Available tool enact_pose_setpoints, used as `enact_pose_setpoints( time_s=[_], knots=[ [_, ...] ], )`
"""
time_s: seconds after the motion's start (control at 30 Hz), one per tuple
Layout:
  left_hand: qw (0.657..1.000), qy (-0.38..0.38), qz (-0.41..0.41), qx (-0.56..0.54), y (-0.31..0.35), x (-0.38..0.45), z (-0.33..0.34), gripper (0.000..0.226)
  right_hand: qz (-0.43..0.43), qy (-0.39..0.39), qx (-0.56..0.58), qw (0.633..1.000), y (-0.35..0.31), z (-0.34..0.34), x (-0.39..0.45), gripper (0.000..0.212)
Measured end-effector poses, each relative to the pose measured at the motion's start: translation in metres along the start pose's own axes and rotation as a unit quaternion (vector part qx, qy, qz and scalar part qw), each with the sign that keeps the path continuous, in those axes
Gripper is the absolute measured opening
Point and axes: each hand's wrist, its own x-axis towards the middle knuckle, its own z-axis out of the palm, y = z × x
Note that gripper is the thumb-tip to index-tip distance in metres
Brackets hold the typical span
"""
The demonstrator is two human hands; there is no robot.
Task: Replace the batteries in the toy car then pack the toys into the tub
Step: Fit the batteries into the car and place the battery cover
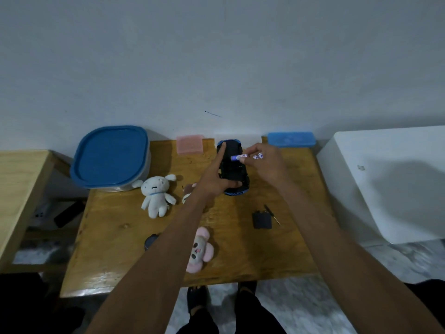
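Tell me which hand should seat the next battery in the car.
Right. The right hand already pinches a purple battery over the upturned toy car, with more batteries in its fingers. The left hand rests on the car, index finger extended along it, steadying it.

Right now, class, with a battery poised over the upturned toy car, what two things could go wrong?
The right hand pinches one battery while more sit curled in its fingers; those could drop and roll off the table. The battery cover and small screwdriver lie loose under the right forearm, so a sweep of the arm might knock them away. The left hand only steadies the toy car.
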Motion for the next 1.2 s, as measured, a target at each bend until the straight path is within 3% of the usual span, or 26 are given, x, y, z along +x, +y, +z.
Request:
enact_pose_setpoints(
  time_s=[0.3,0.47,0.7,0.93,1.2],
  knots=[
    [0.999,-0.001,0.031,0.007,0.002,0.002,0.007,0.117,-0.026,0.077,-0.099,0.992,0.004,0.018,-0.007,0.019],
    [0.999,0.005,0.042,-0.001,0.006,0.005,0.011,0.117,0.026,0.156,-0.078,0.984,0.005,0.028,-0.013,0.018],
    [0.999,0.003,0.046,-0.019,0.005,0.005,0.012,0.118,0.026,0.159,-0.061,0.985,0.002,0.032,-0.014,0.007],
    [0.997,0.007,0.064,-0.031,0.008,0.004,0.012,0.117,0.033,0.116,0.006,0.993,-0.003,0.020,-0.007,0.021],
    [0.997,0.026,0.073,-0.029,0.013,0.005,0.012,0.117,0.006,0.117,-0.008,0.993,-0.007,0.016,-0.003,0.015]
  ],
)
